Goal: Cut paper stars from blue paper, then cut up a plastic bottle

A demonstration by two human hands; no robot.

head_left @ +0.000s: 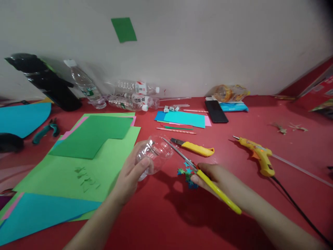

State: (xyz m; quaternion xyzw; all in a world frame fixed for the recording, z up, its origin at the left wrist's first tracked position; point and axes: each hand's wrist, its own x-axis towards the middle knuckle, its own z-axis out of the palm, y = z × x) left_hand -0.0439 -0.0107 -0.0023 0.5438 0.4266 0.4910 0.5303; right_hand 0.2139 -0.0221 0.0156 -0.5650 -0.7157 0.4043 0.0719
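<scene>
My left hand (132,172) is wrapped round a clear plastic bottle piece (158,151), its cut end turned toward the right. In my right hand (215,177) is a pair of scissors with yellow handles (218,192). The blades point up and left, and their tips overlap the rim of the bottle piece; whether they touch it I cannot tell. Small blue and green paper stars (188,171) lie in a heap beneath the scissors. Just beyond them rests a yellow utility knife (197,148).
A yellow glue gun (256,152) with its cord lies at right. Coloured paper sheets (114,149) cover the left, near teal pliers (46,132). Along the wall are plastic bottles (130,100), a black flask (49,83) and a phone (216,111).
</scene>
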